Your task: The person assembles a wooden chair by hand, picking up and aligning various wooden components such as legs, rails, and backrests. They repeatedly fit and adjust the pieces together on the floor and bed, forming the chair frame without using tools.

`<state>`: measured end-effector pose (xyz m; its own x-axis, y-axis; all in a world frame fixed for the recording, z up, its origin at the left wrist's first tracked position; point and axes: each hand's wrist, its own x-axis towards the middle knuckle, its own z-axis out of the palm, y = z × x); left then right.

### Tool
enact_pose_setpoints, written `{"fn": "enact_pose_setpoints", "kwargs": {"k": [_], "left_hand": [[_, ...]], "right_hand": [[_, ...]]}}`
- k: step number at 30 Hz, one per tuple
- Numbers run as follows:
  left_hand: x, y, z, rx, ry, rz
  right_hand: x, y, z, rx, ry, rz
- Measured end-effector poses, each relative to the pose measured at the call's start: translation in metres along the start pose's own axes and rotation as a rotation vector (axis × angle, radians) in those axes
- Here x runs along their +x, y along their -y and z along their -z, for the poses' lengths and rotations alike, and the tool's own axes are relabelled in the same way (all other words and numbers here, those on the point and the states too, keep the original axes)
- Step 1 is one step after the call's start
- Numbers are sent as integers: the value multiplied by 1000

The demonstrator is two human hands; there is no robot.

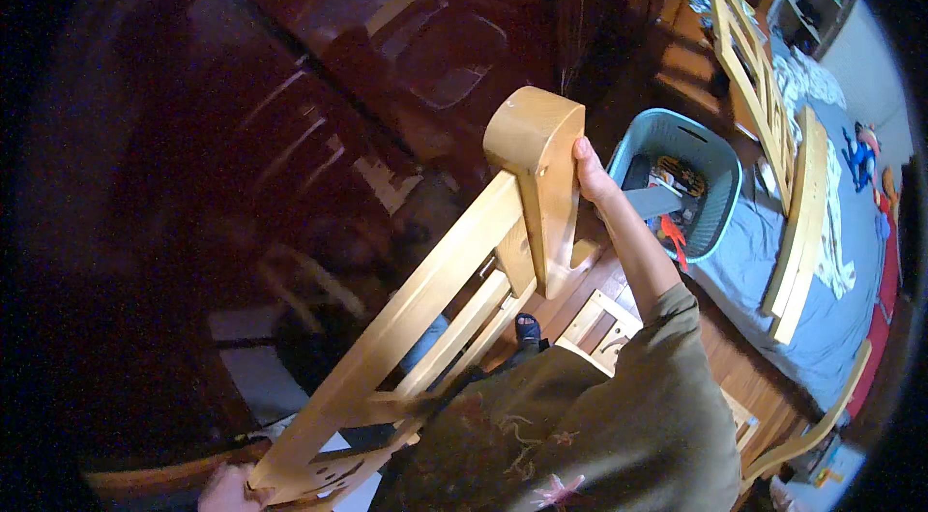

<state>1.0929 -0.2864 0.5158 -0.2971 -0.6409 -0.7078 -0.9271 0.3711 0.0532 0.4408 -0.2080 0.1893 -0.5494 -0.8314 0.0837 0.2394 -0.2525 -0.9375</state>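
Note:
A pale wooden bed-frame panel (401,328), with slats between its rails and a thick, round-topped post at one end, stands tilted across my front. My right hand (594,178) holds the right side of the post near its top; the thumb lies along the wood and the other fingers are mostly hidden. At the lower left, my left hand (232,490) is closed around the panel's other end, a little blurred and partly cut off by the picture's edge. Cut-out shapes show in the panel close to my left hand.
A blue-grey plastic basket (720,178) with assorted items stands right of the post. Beyond it, wooden slats (802,232) and a ladder-like frame (744,67) lean on a bed (754,251). A smaller wooden piece (599,328) lies on the floor. Glossy dark red doors (290,125) rise at left.

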Motion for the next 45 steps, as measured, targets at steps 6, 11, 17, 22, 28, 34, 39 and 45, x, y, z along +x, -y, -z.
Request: {"fn": "enact_pose_setpoints", "kwargs": {"k": [6,11,17,22,28,34,39,45], "left_hand": [[-13,-52,6,207,-94,-41],[-3,-95,-3,40,-242,-39],[12,-132,-23,-61,-518,-22],[17,-136,-31,-92,-672,-19],[1,-146,-34,6,-699,-11],[-7,-157,-50,-42,-732,33],[-11,-158,-57,-4,-763,24],[-22,-160,-63,-58,-776,60]], "right_hand": [[3,14,-11,-52,21,21],[13,8,-15,20,44,20],[10,18,-16,-2,38,32],[22,8,-6,-7,169,-134],[15,15,-18,-45,103,28],[13,28,-23,9,176,-41],[24,30,-23,-71,133,-103],[32,23,-22,-131,176,-110]]}}
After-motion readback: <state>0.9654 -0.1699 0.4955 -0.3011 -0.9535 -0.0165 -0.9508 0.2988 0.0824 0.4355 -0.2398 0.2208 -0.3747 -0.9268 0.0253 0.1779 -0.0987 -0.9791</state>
